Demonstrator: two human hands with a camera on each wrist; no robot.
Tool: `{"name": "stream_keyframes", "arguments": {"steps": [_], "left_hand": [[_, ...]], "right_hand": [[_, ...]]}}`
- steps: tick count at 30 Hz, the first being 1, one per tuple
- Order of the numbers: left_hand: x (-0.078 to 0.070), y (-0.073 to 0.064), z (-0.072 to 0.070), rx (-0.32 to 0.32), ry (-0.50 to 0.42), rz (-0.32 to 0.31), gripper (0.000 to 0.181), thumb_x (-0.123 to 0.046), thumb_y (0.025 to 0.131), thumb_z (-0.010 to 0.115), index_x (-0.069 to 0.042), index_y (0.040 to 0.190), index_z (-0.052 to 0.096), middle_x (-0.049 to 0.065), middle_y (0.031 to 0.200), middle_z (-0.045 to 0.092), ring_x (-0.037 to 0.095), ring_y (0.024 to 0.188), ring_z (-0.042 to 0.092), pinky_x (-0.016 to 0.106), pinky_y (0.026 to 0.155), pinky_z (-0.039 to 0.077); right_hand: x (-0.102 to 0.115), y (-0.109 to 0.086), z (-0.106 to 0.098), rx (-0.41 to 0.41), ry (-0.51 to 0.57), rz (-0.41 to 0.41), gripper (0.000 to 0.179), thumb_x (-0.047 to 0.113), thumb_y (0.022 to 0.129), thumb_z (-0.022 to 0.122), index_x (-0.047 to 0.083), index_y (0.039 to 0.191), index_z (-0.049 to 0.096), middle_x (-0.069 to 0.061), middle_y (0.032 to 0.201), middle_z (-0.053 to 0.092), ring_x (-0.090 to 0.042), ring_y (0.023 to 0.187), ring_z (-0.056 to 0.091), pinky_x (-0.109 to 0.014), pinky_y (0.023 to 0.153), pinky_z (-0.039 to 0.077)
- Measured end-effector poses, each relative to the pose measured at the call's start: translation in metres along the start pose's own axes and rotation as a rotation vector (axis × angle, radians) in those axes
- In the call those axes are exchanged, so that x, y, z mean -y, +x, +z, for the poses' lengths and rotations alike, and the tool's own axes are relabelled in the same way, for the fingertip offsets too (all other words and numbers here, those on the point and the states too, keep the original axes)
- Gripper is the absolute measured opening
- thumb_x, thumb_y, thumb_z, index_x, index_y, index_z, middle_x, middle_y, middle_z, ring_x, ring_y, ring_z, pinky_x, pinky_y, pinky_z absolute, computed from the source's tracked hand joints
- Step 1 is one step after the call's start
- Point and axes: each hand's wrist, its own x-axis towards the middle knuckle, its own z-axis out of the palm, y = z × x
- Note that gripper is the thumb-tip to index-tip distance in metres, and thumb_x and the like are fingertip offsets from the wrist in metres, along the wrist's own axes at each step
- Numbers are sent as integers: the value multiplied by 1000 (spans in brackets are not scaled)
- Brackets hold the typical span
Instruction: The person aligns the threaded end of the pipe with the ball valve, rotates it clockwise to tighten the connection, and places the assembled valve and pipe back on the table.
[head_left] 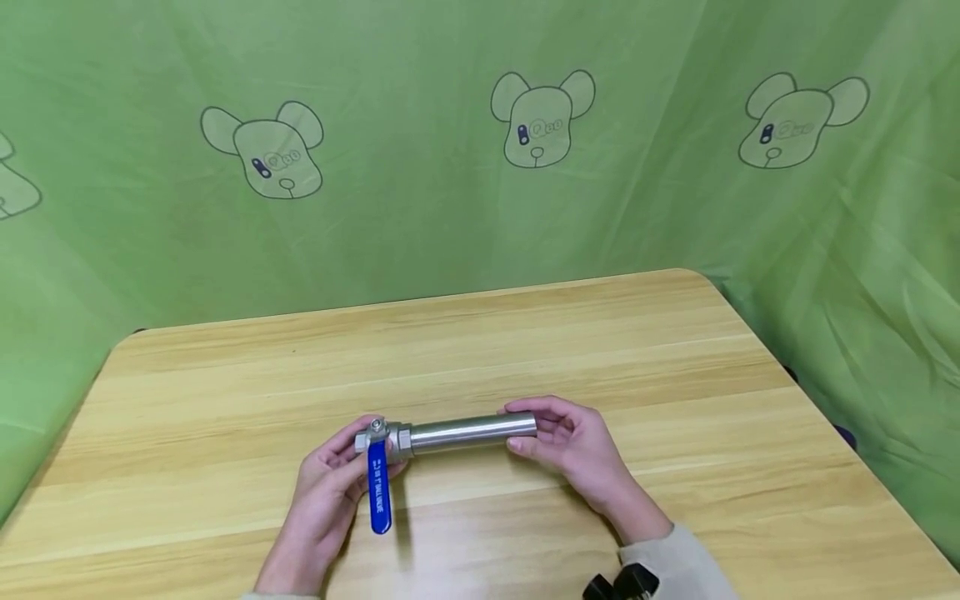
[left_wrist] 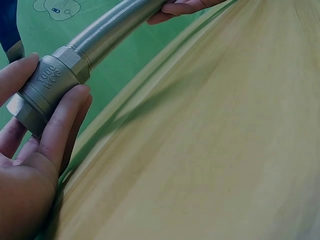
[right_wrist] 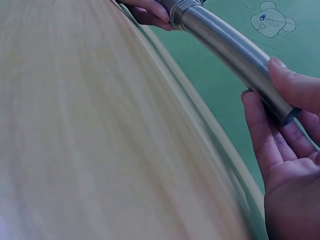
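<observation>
My left hand [head_left: 326, 492] grips a steel ball valve [head_left: 401, 439] by its body, thumb in front and fingers behind. The valve's blue lever handle [head_left: 380, 492] points down toward me. Raised lettering "1000 WOG" shows on the valve body [left_wrist: 50, 82] in the left wrist view. A straight steel pipe [head_left: 465, 432] is joined to the valve's right side and lies nearly level. Near the pipe's free end, my right hand [head_left: 573, 450] pinches it between thumb and fingers. In the right wrist view the pipe [right_wrist: 235, 52] tilts down toward its open end. Both pieces are held above the table.
A light wood-grain table [head_left: 525, 350] with rounded corners lies under the hands. Behind it and at both sides hangs a green curtain [head_left: 420, 208] printed with bear heads. A black device [head_left: 626, 582] sits by the right sleeve [head_left: 675, 567].
</observation>
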Motion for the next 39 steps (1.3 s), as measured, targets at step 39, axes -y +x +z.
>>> {"name": "stream_keyframes", "arguments": {"steps": [39], "left_hand": [[-7,5,13,-139,406,145,46,16,77,82,5,121,76,-5,123,80,6,117,72,18,103,60]], "right_hand": [[-5,3,6,-252,-584,-56,36,24,78,96,23,112,84,7,104,79,-12,100,58,-26,88,53]]}}
